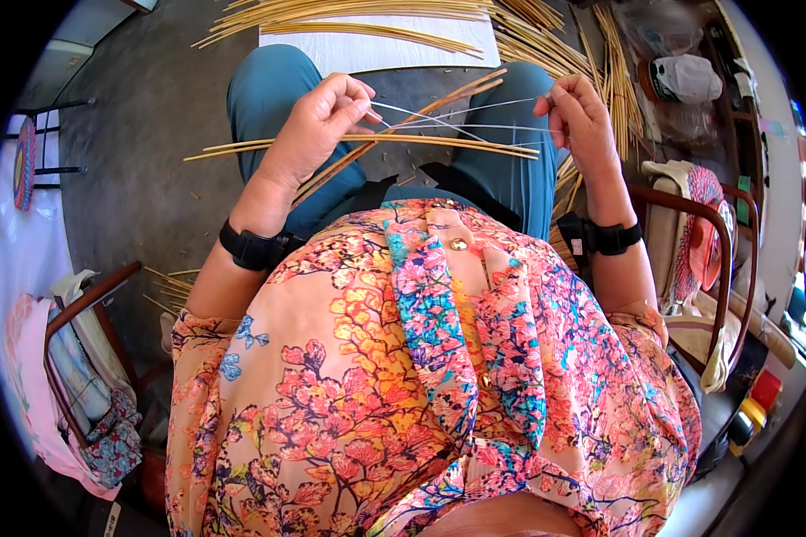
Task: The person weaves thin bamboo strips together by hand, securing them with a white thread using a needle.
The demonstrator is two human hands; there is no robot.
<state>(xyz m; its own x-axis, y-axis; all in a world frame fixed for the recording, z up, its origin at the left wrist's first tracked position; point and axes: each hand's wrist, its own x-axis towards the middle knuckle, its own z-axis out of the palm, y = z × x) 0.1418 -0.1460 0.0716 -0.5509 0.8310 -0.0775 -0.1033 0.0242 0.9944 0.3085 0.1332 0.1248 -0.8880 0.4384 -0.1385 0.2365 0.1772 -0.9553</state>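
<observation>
Two pairs of thin cane sticks cross above my lap. One pair runs roughly level from left to right; the other pair slants from lower left to upper right. My left hand is closed at the crossing, thumb and forefinger pinched, gripping the canes. White string stretches in several strands from there to my right hand, whose fingers pinch it beyond the right ends of the level canes. Some strands cross each other between the hands. My left fingers partly hide the crossing.
Loose canes lie over a white board past my knees. More canes lean at the far right. Wooden-armed chairs stand on both sides, the left one with cloths, the right one with cushions. Cane scraps dot the grey floor.
</observation>
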